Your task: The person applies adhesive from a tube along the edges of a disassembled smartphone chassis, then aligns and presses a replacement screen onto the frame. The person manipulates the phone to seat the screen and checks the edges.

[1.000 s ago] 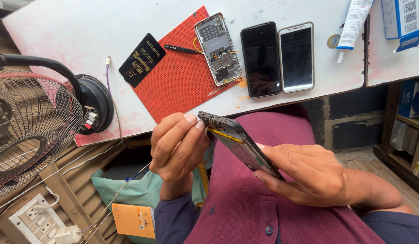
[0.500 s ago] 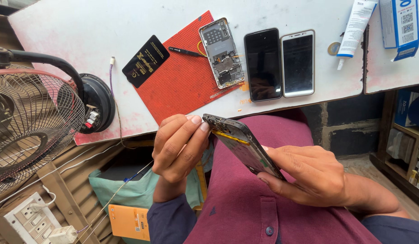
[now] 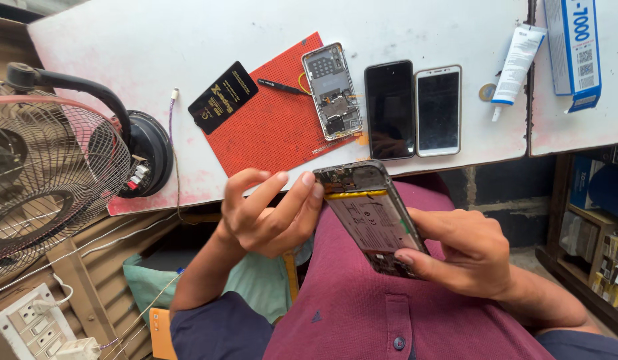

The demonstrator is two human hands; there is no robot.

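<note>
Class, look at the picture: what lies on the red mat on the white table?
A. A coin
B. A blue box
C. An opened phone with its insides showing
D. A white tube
C: the opened phone lies on the red mat; the other items rest off it.

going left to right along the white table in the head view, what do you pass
fan base → black card → red mat → opened phone → black phone → white phone → white tube → blue and white box
</note>
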